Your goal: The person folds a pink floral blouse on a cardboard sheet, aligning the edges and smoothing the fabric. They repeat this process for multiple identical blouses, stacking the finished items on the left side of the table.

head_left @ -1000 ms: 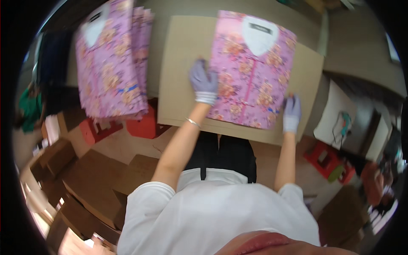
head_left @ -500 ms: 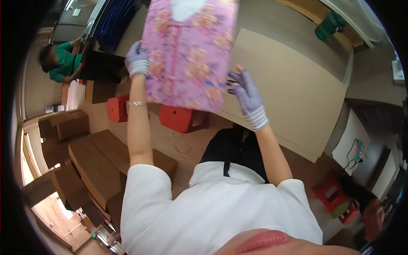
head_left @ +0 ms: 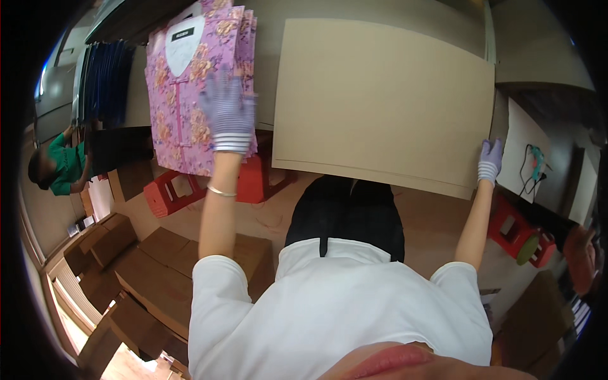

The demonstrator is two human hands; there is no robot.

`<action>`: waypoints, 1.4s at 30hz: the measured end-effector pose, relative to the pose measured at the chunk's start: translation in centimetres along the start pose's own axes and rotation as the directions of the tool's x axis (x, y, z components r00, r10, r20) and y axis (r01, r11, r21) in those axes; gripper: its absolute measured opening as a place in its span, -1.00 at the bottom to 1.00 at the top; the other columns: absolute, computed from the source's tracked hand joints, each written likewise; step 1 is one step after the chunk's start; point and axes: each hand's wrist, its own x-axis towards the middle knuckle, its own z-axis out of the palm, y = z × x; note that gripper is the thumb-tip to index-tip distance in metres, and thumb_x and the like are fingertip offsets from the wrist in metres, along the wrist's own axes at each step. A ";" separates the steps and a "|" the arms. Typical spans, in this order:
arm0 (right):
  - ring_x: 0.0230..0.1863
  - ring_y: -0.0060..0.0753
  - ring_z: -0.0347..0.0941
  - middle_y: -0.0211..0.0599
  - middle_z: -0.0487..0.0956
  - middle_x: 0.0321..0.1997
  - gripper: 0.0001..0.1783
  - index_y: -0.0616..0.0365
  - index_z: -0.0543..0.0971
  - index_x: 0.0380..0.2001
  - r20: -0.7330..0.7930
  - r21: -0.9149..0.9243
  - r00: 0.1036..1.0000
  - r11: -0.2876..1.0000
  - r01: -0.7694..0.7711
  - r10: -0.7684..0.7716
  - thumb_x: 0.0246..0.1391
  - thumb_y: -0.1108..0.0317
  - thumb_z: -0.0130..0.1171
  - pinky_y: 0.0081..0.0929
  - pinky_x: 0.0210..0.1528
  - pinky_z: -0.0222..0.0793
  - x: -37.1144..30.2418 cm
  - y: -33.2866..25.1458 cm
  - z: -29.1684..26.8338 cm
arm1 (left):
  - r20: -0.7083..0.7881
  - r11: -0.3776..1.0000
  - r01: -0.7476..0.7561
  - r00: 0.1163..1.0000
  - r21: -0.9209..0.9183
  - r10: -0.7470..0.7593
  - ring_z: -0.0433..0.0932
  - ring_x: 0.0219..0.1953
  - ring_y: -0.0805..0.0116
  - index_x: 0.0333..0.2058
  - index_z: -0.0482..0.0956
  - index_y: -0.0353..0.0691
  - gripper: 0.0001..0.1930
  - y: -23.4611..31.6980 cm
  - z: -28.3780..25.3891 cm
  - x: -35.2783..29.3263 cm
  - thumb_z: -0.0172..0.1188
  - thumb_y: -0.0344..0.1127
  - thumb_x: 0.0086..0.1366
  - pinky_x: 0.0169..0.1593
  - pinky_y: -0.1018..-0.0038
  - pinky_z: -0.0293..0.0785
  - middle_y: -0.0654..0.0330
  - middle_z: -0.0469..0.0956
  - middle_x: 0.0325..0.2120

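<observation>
- The left hand (head_left: 228, 114), in a pale lilac glove with a striped cuff, is over the right side of the garment stack (head_left: 180, 114); its fingers are straightened and open.
- That hand is blurred, so whether its palm presses the cloth or is just above it is hard to say.
- The pink floral garments lie folded on the left part of the desk (head_left: 272, 9), the top one showing a white collar insert (head_left: 185, 54) and a dark label.
- The right hand (head_left: 490, 158), gloved alike, is at the right edge of the brown board (head_left: 386, 101); I cannot tell whether its fingers grip that edge.
- The board lies flat in front of the person, right of the stack.
- Red stools (head_left: 166, 195) and cardboard boxes (head_left: 158, 278) stand lower left.
- A person in green (head_left: 66, 166) is at far left.
</observation>
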 end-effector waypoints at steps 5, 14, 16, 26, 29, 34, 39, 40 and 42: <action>0.33 0.03 0.21 -0.04 0.35 0.30 -0.38 0.16 0.34 0.21 0.058 -0.128 0.998 0.992 0.020 -0.013 0.19 0.01 0.08 -0.16 0.35 0.14 0.7 -0.8 2.3 | 0.045 0.992 0.127 0.991 0.004 -0.127 0.07 0.36 -0.19 0.26 0.25 -0.25 -0.34 1.2 3.7 0.8 0.04 0.02 0.29 0.26 -0.30 -0.05 -0.05 0.12 0.34; 0.33 -0.01 0.22 -0.02 0.36 0.29 -0.37 0.17 0.39 0.18 -0.026 0.074 1.000 0.997 0.006 -0.004 0.08 0.12 0.21 -0.19 0.38 0.11 0.6 -2.1 1.7 | 0.024 0.989 0.055 0.998 -0.139 -0.052 0.08 0.38 -0.06 0.26 0.25 -0.21 -0.39 -8.3 7.4 5.8 -0.01 0.02 0.35 0.27 -0.29 -0.07 0.03 0.15 0.34; 0.33 -0.01 0.23 0.00 0.36 0.29 -0.37 0.18 0.40 0.17 0.043 0.146 0.998 0.988 -0.046 0.040 0.05 0.17 0.24 -0.20 0.37 0.11 1.0 -3.6 0.7 | -0.027 0.988 0.044 0.998 -0.145 -0.049 0.10 0.37 -0.05 0.26 0.27 -0.16 -0.42 -8.2 6.8 6.6 -0.01 -0.01 0.36 0.27 -0.27 -0.05 0.03 0.18 0.33; 0.08 -0.36 0.45 -0.20 0.54 0.05 -0.58 0.30 0.45 0.03 -0.106 0.838 0.979 0.545 -0.007 0.175 0.07 0.58 0.23 -0.43 0.20 0.31 -0.1 -0.9 -1.3 | 0.521 0.994 -0.037 0.849 -0.107 0.088 0.11 0.37 -0.06 0.28 0.23 -0.20 -0.36 18.0 1.5 -1.9 0.16 -0.29 0.21 0.34 -0.19 -0.07 -0.06 0.18 0.30; 0.10 -0.37 0.43 -0.22 0.52 0.07 -0.58 0.28 0.44 0.07 -0.148 0.870 0.968 0.492 0.030 0.202 0.13 0.53 0.21 -0.41 0.20 0.31 -1.3 0.3 -6.9 | 0.375 0.933 0.219 0.921 -0.285 -0.102 0.11 0.37 -0.05 0.32 0.12 -0.23 -0.29 18.1 3.9 -5.1 0.19 -0.32 0.22 0.37 -0.02 -0.02 -0.08 0.12 0.32; 0.02 -0.46 0.42 -0.31 0.51 0.05 -0.60 0.27 0.48 0.05 0.003 0.944 0.997 0.329 -0.028 0.078 0.18 0.36 0.22 -0.47 0.14 0.34 -0.6 4.7 -9.9 | 0.445 0.371 0.620 0.770 -0.691 -0.458 0.44 0.01 0.26 0.07 0.40 -0.36 -0.53 10.0 3.9 -2.3 0.29 -0.29 0.24 0.06 0.47 0.37 -0.03 0.49 -0.02; 0.16 -0.43 0.38 -0.22 0.48 0.16 -0.50 0.32 0.40 0.18 0.193 0.862 0.979 0.465 -0.201 0.067 0.17 0.49 0.16 -0.48 0.27 0.20 0.1 5.7 -9.4 | 0.397 0.535 0.603 0.796 -0.592 -0.457 0.52 -0.50 0.48 -0.24 0.58 -0.38 -0.78 11.8 -2.9 1.9 0.26 -0.31 0.27 -0.34 0.50 0.48 0.18 0.62 -0.51; 0.17 -0.47 0.38 -0.20 0.46 0.20 -0.47 0.31 0.36 0.23 0.165 0.867 0.986 0.472 -0.159 0.030 0.18 0.53 0.13 -0.47 0.28 0.20 -0.1 3.0 -10.5 | 0.331 0.566 0.564 0.821 -0.602 -0.466 0.55 -0.48 0.46 -0.22 0.58 -0.39 -0.77 11.9 -3.2 1.8 0.24 -0.32 0.28 -0.32 0.49 0.50 0.15 0.63 -0.49; 0.20 -0.44 0.37 -0.19 0.45 0.23 -0.47 0.29 0.34 0.25 0.137 0.801 0.987 0.595 -0.063 -0.079 0.21 0.48 0.12 -0.44 0.31 0.18 -0.7 -2.8 -13.6 | 0.363 0.630 0.543 0.840 -0.555 -0.404 0.64 -0.27 0.28 -0.07 0.55 -0.41 -0.72 13.2 -5.2 2.5 0.14 -0.35 0.32 -0.15 0.39 0.52 -0.01 0.65 -0.29</action>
